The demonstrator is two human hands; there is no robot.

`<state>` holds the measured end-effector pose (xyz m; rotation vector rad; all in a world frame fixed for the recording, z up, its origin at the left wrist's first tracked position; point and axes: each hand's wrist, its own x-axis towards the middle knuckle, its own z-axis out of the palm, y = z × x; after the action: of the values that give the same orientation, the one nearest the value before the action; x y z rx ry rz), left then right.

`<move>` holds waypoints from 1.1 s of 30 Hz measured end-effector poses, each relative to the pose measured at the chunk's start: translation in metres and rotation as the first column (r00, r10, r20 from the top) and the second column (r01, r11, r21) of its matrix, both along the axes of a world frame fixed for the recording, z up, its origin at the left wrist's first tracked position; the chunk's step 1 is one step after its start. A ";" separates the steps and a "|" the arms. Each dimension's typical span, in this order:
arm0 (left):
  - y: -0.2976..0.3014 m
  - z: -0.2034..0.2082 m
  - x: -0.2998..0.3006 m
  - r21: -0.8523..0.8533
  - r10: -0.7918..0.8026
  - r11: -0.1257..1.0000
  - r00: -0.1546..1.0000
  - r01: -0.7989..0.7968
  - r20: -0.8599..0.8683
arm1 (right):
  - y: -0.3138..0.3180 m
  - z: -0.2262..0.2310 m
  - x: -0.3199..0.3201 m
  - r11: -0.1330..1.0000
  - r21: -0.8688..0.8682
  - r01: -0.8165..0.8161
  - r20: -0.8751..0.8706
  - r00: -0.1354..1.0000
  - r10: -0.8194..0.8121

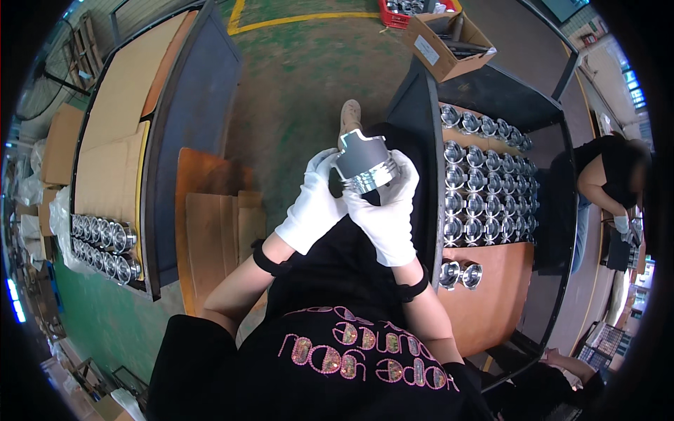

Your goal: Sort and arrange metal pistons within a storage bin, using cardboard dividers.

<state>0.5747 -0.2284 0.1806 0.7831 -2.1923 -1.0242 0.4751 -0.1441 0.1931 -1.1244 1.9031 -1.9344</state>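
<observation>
Between my two white-gloved hands I hold a metal piston (364,161) in front of my body. Its dark grey coated skirt faces up, and the shiny ringed grooves point toward me. My left hand (317,196) grips its left side. My right hand (388,210) wraps round its right side and lower edge, with the fingers partly behind the metal. To my right, several rows of shiny pistons (484,184) stand on a cardboard-lined cart. Two more pistons (461,274) sit apart from those rows, on the brown sheet nearer me.
On the left, a cardboard-topped cart (105,158) carries two rows of pistons (105,248). An open carton (449,48) rests at the right cart's far corner, with a red crate (397,15) beyond. Cardboard sheets (210,231) lean beside the left cart. Another person (611,172) works at far right.
</observation>
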 end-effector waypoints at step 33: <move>0.014 0.022 -0.011 0.305 -0.110 0.934 0.963 0.186 -0.247 | 0.019 0.032 -0.020 0.921 -0.371 -0.121 0.928 -0.024 0.371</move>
<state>0.5642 -0.2140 0.2025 0.6090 -1.9337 -1.5036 0.4546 -0.1253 0.2253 0.1550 0.5776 -1.7568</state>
